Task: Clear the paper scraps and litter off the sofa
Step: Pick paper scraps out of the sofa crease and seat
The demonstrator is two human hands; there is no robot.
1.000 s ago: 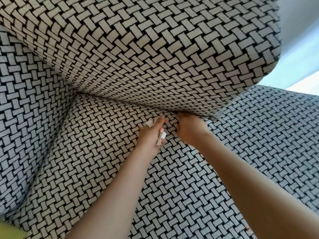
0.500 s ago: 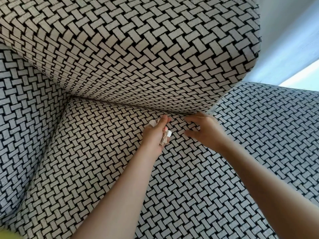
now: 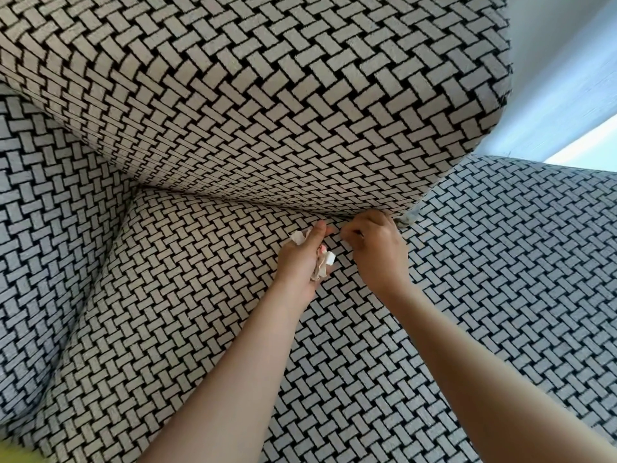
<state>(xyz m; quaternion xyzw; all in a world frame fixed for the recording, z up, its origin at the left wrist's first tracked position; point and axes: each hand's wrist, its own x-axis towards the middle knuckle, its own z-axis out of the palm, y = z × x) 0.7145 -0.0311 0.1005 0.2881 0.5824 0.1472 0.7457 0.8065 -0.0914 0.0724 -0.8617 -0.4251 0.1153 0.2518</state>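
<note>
Here, left hand (image 3: pixel 299 259) gripping paper scraps (image 3: pixel 322 266), right hand (image 3: pixel 377 252) curled against sofa (image 3: pixel 167 295).

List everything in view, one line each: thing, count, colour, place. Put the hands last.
paper scraps: a crumpled bunch, exact count unclear, white with a pink spot, in the left hand
sofa back cushion: one, beige and black weave, top
sofa seat: one, same weave, under both hands
sofa arm: one, same weave, left edge
wall: one, pale blue-white, top right
yellow thing: one, unidentifiable, bottom-left corner
left hand: one, grips the scraps
right hand: one, fingers curled at the crease under the back cushion
</note>
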